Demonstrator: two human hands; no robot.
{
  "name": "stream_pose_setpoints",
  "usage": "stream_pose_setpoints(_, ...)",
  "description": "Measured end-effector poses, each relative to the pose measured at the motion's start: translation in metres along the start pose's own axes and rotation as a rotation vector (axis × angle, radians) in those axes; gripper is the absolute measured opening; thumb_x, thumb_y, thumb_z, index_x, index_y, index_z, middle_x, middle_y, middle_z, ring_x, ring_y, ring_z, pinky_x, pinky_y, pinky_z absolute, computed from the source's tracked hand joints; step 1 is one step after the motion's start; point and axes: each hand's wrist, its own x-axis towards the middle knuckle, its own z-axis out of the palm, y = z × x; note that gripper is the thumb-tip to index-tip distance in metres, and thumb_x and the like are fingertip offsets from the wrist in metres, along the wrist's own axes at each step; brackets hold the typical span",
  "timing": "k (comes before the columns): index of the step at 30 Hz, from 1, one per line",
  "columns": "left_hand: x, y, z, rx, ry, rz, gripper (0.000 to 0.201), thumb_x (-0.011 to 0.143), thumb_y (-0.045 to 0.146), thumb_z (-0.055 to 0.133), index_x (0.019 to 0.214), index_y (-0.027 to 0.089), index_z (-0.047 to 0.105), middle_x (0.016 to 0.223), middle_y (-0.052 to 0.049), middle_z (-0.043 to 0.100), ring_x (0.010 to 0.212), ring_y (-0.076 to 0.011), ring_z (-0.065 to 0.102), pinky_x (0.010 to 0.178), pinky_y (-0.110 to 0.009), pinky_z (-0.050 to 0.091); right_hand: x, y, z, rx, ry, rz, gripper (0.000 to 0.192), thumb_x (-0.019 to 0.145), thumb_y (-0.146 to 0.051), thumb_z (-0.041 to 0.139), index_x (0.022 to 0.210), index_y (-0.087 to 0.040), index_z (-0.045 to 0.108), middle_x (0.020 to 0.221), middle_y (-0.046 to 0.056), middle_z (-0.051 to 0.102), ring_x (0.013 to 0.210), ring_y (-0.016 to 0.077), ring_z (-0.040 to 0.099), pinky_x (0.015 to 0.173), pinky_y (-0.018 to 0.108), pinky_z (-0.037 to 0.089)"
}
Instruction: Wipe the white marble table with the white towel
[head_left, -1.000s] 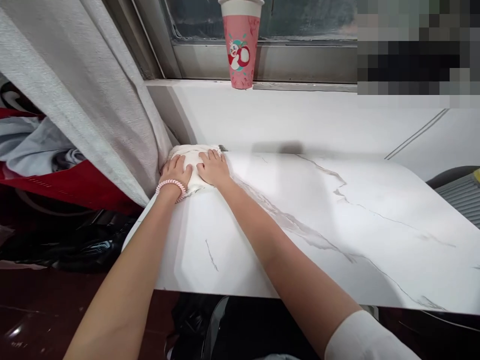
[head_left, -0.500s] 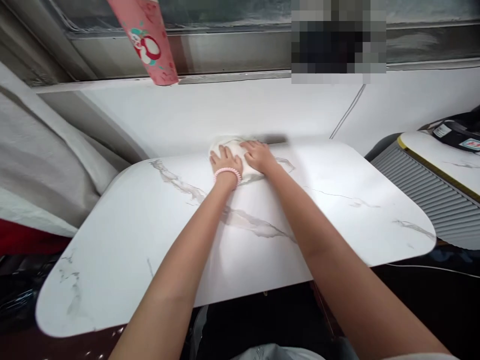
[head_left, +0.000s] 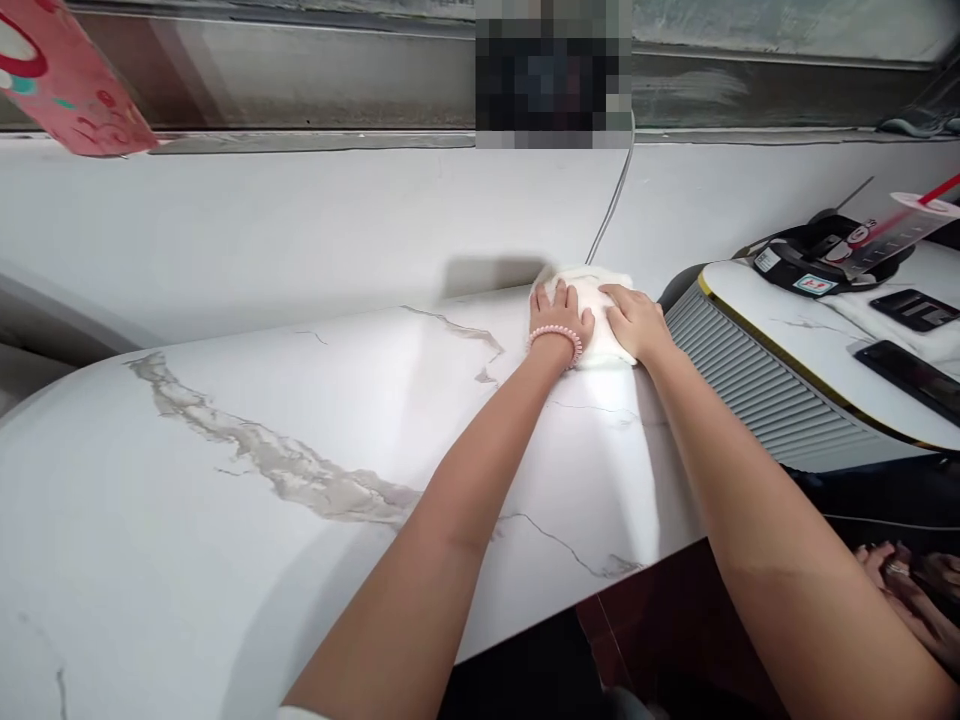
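A folded white cloth (head_left: 591, 275) lies on the white marble-patterned table (head_left: 337, 400), at its far edge close to the wall. My left hand (head_left: 561, 315), with a pink coiled band at the wrist, presses flat on the left part of the cloth with its fingers spread. On the cloth's right side rests my right hand (head_left: 637, 318), palm down, fingers stretched out and thumb side toward the left hand. Both hands partly cover the cloth.
Beyond the table's right end stands a ribbed-sided counter (head_left: 772, 360) with a yellow edge. It bears a black ring-shaped object (head_left: 795, 265), a cup with a red straw (head_left: 892, 235) and dark phones (head_left: 911, 375). A cable (head_left: 619, 195) runs down the wall. Another person's feet (head_left: 911, 590) show at lower right.
Both hands have slid the cloth rightward along the table's far edge toward its right end. The camera view has turned right, bringing more of the counter into sight.
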Motion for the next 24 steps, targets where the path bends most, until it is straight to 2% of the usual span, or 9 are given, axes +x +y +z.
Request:
stream_pose_setpoints(3,0.004,-0.003,0.002,-0.031,-0.001,0.047,0.065,0.098,0.041,0.026,0.157,0.015,0.028,0.167,0.001,0.023,0.154,-0.0301,0.014,0.128,-0.041,0.011,0.0,0.002,0.001,-0.062,0.023,0.026,0.049,0.096,-0.017,0.03,0.139,-0.016,0.055,0.142,0.019,0.056,0.129,0.0261,0.049,0.097,0.042,0.033)
stream_pose_setpoints(8,-0.007,-0.014,0.001,-0.064,0.026,0.065,0.063,0.099,0.041,0.026,0.156,0.018,0.031,0.167,0.002,0.024,0.154,-0.0286,0.016,0.128,-0.04,0.013,-0.003,-0.008,0.004,-0.093,-0.015,0.028,0.051,0.095,-0.019,0.032,0.142,-0.014,0.05,0.147,0.015,0.052,0.131,0.0276,0.047,0.102,0.04,0.034)
stream_pose_setpoints(11,-0.02,-0.025,-0.003,-0.071,0.031,0.057,0.063,0.099,0.041,0.025,0.156,0.017,0.032,0.167,0.002,0.024,0.154,-0.0287,0.016,0.128,-0.041,0.013,-0.011,-0.028,0.008,-0.136,-0.005,0.047,0.053,0.093,-0.019,0.031,0.142,-0.013,0.049,0.145,0.016,0.054,0.132,0.0294,0.047,0.105,0.045,0.035)
stream_pose_setpoints(13,-0.031,-0.042,-0.01,-0.052,0.021,0.038,0.064,0.099,0.04,0.025,0.158,0.015,0.027,0.167,0.001,0.022,0.155,-0.0271,0.015,0.128,-0.041,0.011,-0.017,-0.052,0.014,-0.171,0.005,0.052,0.053,0.093,-0.02,0.03,0.142,-0.011,0.049,0.144,0.019,0.054,0.132,0.031,0.047,0.106,0.049,0.036)
stream_pose_setpoints(15,-0.046,-0.07,-0.022,-0.007,0.027,0.019,0.066,0.098,0.038,0.025,0.159,0.012,0.022,0.167,-0.002,0.02,0.155,-0.0246,0.012,0.128,-0.042,0.007,-0.022,-0.087,0.023,-0.193,0.005,0.03,0.053,0.094,-0.022,0.029,0.142,-0.011,0.049,0.146,0.022,0.052,0.133,0.0325,0.047,0.106,0.051,0.035)
stream_pose_setpoints(18,-0.077,-0.129,-0.047,0.071,0.048,-0.024,0.065,0.097,0.033,0.025,0.158,0.01,0.024,0.167,-0.005,0.022,0.156,-0.0232,0.01,0.127,-0.045,0.008,-0.028,-0.159,0.042,-0.193,-0.016,-0.019,0.053,0.095,-0.023,0.031,0.143,-0.01,0.048,0.149,0.025,0.048,0.136,0.0348,0.044,0.107,0.055,0.034)
stream_pose_setpoints(21,-0.119,-0.202,-0.078,0.129,0.078,-0.165,0.063,0.095,0.03,0.025,0.153,0.009,0.034,0.163,-0.011,0.032,0.153,-0.0253,0.023,0.124,-0.048,0.022,-0.037,-0.249,0.064,-0.124,-0.056,-0.108,0.053,0.096,-0.025,0.035,0.145,-0.009,0.046,0.152,0.025,0.043,0.142,0.0366,0.038,0.11,0.059,0.03)
stream_pose_setpoints(24,-0.169,-0.276,-0.108,0.229,0.14,-0.399,0.061,0.092,0.029,0.026,0.145,0.008,0.045,0.154,-0.018,0.046,0.144,-0.03,0.039,0.118,-0.051,0.03,-0.06,-0.344,0.086,-0.011,-0.072,-0.258,0.052,0.097,-0.027,0.037,0.146,-0.01,0.045,0.155,0.024,0.04,0.146,0.0353,0.034,0.115,0.061,0.024)
